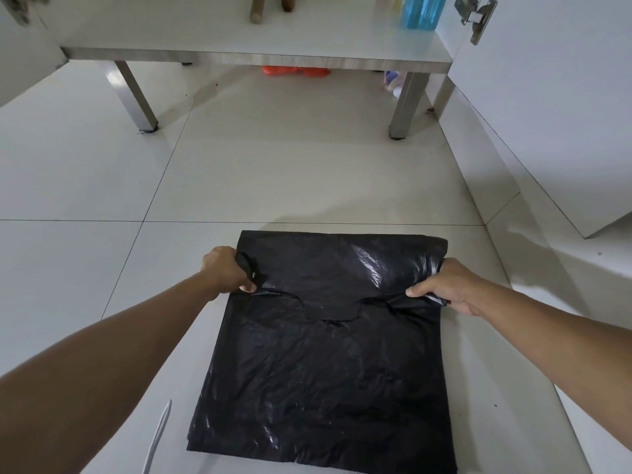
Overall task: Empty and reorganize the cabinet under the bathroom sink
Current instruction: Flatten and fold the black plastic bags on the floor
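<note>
Your bare forearms reach forward and converge — your left hand [226,269] and right hand [444,287] each pinch with curled fingers [248,288], thumbs inward.

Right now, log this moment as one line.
left hand: grips bag edge | right hand: grips bag edge | bag: black, flat on floor | cabinet: open, blue bottle inside

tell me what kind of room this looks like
Probably a bathroom floor in front of an open vanity cabinet: glossy white floor tiles, a cabinet shelf on metal legs holding a blue bottle, and an open door's hinge.
</note>
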A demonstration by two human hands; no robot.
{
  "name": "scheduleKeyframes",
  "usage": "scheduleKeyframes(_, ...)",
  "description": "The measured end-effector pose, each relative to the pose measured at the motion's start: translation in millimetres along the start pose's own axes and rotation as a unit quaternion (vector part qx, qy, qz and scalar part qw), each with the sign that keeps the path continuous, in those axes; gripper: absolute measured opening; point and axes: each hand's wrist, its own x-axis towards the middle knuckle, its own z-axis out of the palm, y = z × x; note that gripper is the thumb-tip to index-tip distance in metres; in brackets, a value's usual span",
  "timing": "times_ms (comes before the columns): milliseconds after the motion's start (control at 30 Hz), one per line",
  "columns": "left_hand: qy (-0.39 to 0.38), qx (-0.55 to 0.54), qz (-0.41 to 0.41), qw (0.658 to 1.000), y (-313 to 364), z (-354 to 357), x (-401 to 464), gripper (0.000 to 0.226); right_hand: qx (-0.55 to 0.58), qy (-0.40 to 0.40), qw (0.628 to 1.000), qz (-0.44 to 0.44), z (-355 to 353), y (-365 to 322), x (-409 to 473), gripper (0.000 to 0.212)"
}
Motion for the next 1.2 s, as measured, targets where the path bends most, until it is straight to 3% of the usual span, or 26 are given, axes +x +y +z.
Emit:
scheduleKeyframes(133, 0.012, -0.050, 0.016, 0.999, -2, 1, 0, 0.057, 0.027, 0.010, 0.999, -0.034, 1, 3, -2, 0.045)
scheduleKeyframes(267, -0.008, -0.119, 0.005, 0.993, -6, -2, 2, 0.095, 0.027, 0.013, 0.998, -0.054, -1, 5, 1, 0.047)
scheduleKeyframes(333, -0.024, -0.132, 0.009, 0.991, -5, -5, 1, 0.086, 0.026, 0.011, 0.997, -0.065, -4, 5, 2, 0.049)
scheduleKeyframes(467, -0.040, -0.150, 0.004, 0.988, -3, -13, 1, 0.042, 0.049, 0.011, 0.995, -0.081, -7, 1, 1, 0.048)
scheduleKeyframes(533, -0.049, -0.161, 0.012, 0.986, -6, -14, 2, 0.041, 0.067, 0.003, 0.994, -0.085, -8, -2, -3, 0.047)
scheduleKeyframes(733, -0.070, -0.152, 0.056, 0.984, -6, -9, 3, 0.073, 0.087, -0.011, 0.992, -0.095, -7, -2, -10, 0.043)
scheduleKeyframes(833, -0.048, -0.168, 0.048, 0.983, -6, -7, 0, 0.080, -0.017, 0.002, 0.993, -0.114, -6, 1, -10, 0.044)
scheduleKeyframes(933, -0.038, -0.207, 0.042, 0.977, -8, -5, 0, 0.098, -0.105, -0.016, 0.988, -0.114, -7, 0, -11, 0.059)
scheduleKeyframes(1100, -0.074, -0.232, 0.054, 0.968, -6, -5, -7, 0.123, -0.186, 0.037, 0.976, -0.104, -5, 3, -9, 0.024)
scheduleKeyframes(1200, -0.074, -0.208, 0.063, 0.973, -9, -4, -10, 0.133, -0.174, 0.067, 0.978, -0.089, -1, 5, -8, 0.031)
